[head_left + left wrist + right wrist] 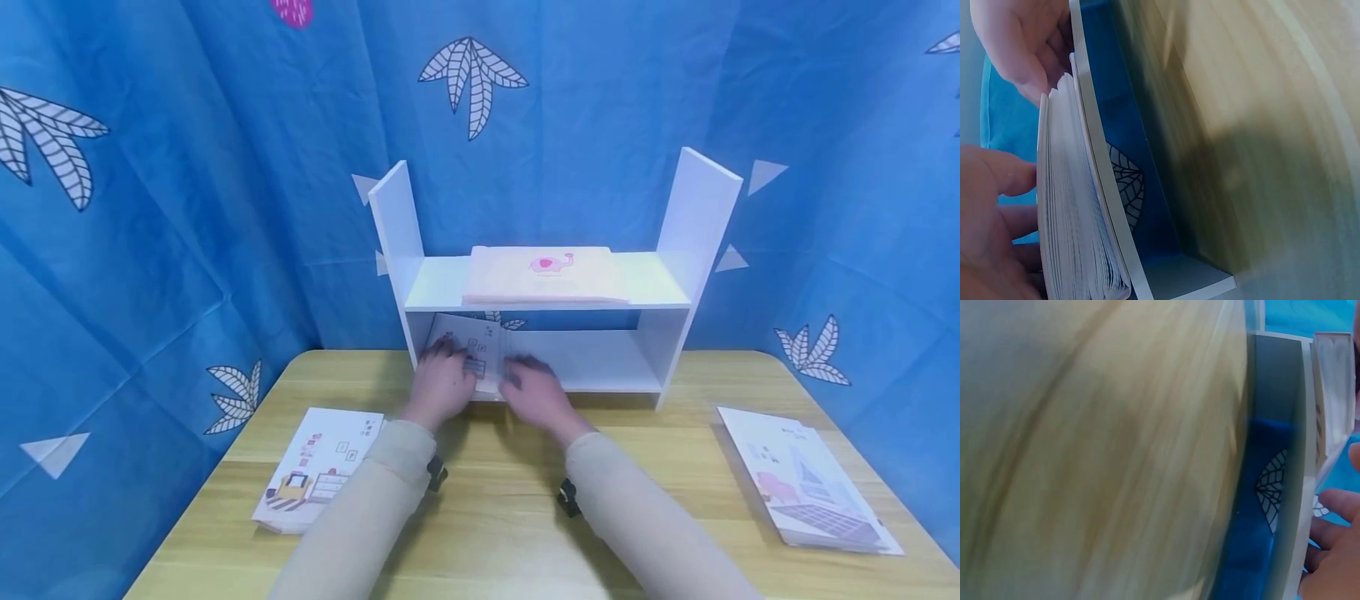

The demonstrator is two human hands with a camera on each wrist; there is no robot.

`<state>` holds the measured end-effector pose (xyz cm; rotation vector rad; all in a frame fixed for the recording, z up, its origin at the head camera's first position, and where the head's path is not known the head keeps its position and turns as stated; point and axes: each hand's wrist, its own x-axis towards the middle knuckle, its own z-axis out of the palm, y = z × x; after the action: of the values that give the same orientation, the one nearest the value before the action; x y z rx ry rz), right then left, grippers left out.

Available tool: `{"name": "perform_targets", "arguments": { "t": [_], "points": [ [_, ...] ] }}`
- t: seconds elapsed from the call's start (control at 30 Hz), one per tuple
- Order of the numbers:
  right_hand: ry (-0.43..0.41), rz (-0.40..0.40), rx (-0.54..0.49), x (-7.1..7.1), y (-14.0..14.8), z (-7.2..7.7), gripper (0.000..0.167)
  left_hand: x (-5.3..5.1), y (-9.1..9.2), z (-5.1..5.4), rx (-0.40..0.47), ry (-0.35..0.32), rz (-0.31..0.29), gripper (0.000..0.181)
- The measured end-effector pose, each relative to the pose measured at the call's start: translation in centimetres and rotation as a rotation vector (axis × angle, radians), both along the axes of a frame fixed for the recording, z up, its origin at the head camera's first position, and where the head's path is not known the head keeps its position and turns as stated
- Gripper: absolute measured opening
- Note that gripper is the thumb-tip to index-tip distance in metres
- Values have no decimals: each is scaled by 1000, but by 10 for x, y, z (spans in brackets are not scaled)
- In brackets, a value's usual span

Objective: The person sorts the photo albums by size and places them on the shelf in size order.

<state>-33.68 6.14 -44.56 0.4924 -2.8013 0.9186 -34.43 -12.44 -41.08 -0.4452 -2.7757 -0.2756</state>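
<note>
A thick book point(483, 337) lies on the lower shelf at its left end, its page edges point(1079, 206) facing out in the left wrist view. My left hand point(442, 383) rests on the book's left part, fingers on the cover; in the left wrist view this hand point(991, 219) has its fingers spread against the cover. At the book's right side is my right hand point(538, 393), loosely bent fingers by the edge. The right wrist view has the right hand point(1335, 544) beside the book point(1335, 394), fingers relaxed. Its fingertips are partly hidden in the head view.
The white two-tier shelf point(673, 300) stands at the table's back, a pink elephant book point(547, 279) on its upper board. A stack of books point(318, 475) lies at the left of the wooden table point(495, 533), another stack point(810, 483) at the right. A blue curtain point(585, 100) hangs behind.
</note>
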Motion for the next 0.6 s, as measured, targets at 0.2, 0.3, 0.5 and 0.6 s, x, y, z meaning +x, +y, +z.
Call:
{"name": "perform_targets", "arguments": {
  "t": [0.2,0.3,0.5,0.6],
  "points": [
    [-30,37,-43,10,4,3,51,12,-7,1,140,-20,-27,38],
    [-48,56,-70,15,6,4,53,22,-13,3,262,-85,-29,44],
    [-92,103,-126,31,10,9,52,43,-28,13,422,-194,-50,49],
    [-121,123,-136,41,12,14,50,52,-37,19,479,-240,-48,51]
  ]
}}
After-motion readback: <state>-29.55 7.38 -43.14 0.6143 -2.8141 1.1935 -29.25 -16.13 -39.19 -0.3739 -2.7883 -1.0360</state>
